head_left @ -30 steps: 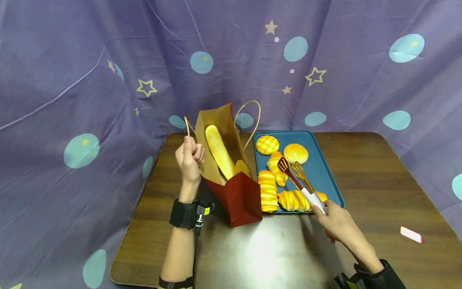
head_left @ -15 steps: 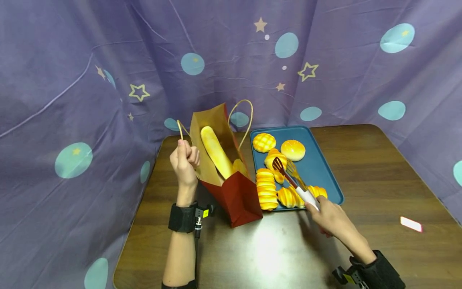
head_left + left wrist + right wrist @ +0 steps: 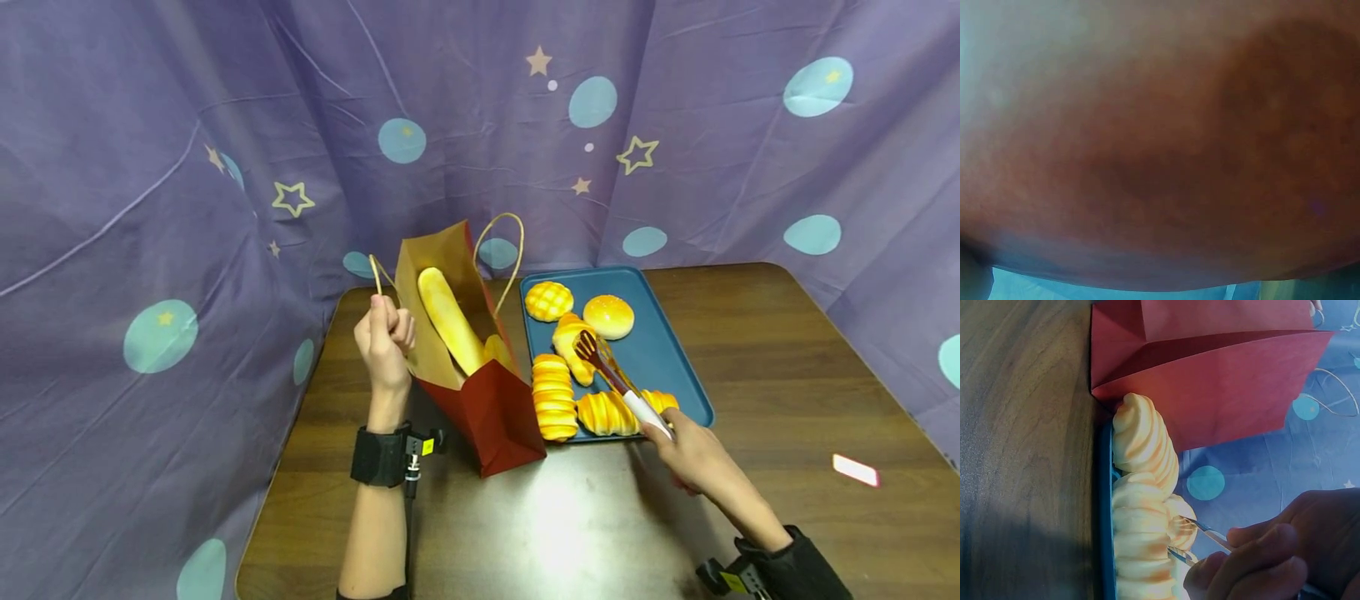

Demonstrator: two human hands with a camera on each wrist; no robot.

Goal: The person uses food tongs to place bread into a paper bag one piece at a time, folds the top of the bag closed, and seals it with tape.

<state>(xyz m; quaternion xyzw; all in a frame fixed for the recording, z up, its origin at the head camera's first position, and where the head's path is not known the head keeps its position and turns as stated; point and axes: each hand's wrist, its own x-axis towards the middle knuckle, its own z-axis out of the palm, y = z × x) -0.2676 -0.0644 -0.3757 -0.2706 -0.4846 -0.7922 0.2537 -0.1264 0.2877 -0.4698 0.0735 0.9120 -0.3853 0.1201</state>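
My left hand grips one twisted handle of a red paper bag with a brown inside. A long baguette leans inside it, with another yellow-brown piece beside it partly hidden. In my right hand is a pair of tongs with white grips and brown slotted heads. Their heads come down at the right side of a croissant on a blue tray, one head overlapping it in the head view. The right wrist view shows the tong arms beyond the fingers. Skin fills most of the left wrist view.
Also on the tray are a criss-cross topped bun, a round sesame bun and two ridged rolls along the front, one upright, one lying crosswise. A small white-and-pink card lies at right on the wooden table.
The tongs' heads have drawn closer together beside the croissant, after a small shift left. My left hand still holds the bag handle. The head view has shifted slightly.
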